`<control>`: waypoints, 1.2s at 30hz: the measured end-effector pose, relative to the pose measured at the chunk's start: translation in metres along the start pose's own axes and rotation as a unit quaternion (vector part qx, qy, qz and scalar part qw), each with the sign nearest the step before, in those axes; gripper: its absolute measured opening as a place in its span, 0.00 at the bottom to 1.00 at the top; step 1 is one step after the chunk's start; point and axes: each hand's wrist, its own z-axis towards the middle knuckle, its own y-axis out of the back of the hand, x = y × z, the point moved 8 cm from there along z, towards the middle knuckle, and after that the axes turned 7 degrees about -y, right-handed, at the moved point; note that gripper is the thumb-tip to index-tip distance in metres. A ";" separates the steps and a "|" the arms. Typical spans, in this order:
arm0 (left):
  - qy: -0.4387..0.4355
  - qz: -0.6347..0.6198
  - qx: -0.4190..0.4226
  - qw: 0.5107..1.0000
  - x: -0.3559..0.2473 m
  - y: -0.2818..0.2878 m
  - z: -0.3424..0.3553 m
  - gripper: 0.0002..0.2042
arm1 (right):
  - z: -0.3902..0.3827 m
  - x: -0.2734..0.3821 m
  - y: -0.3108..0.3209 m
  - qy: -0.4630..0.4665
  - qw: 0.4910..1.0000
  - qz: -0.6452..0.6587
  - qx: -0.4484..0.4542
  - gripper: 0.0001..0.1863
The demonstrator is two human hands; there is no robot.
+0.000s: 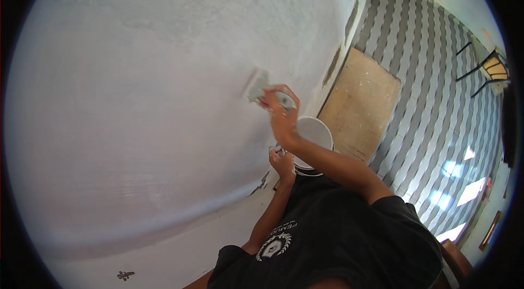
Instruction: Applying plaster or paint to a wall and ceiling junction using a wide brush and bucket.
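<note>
Pale wall, one: smeared with grey-white coating, rising before you and on your left; dark bare patches along its right edge. Tiled floor, grey and white wavy stripes, bright with light toward its near right. Tan board, one: white-speckled, lying on the floor with its left edge beside the wall's foot. White bucket, one: open, at the board's near end, below your right forearm, which crosses in front of its rim. Chair, one: dark-legged, by the floor's right edge.

Writing: your black shirt bears a white wreath emblem and white lettering beside it.

Your right hand: forearm reaching forward and leftward, wrist bent, fingers pinching a pale spreader; its blurred blade is at the wall, contact uncertain. Your left hand: lower, elbow bent, just left of the bucket, fingers curled round something whitish, too small to identify.
</note>
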 end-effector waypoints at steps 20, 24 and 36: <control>0.132 -0.114 0.010 0.985 0.004 0.041 0.005 0.14 | 0.079 0.032 0.214 -0.084 0.992 -0.014 -0.095 0.13; 0.161 -0.059 0.008 0.985 0.008 0.061 0.005 0.14 | 0.124 0.009 0.208 -0.074 0.996 0.023 -0.035 0.21; 0.173 -0.085 -0.028 0.981 -0.019 0.082 0.014 0.14 | 0.173 -0.062 0.241 -0.102 0.995 -0.006 -0.017 0.23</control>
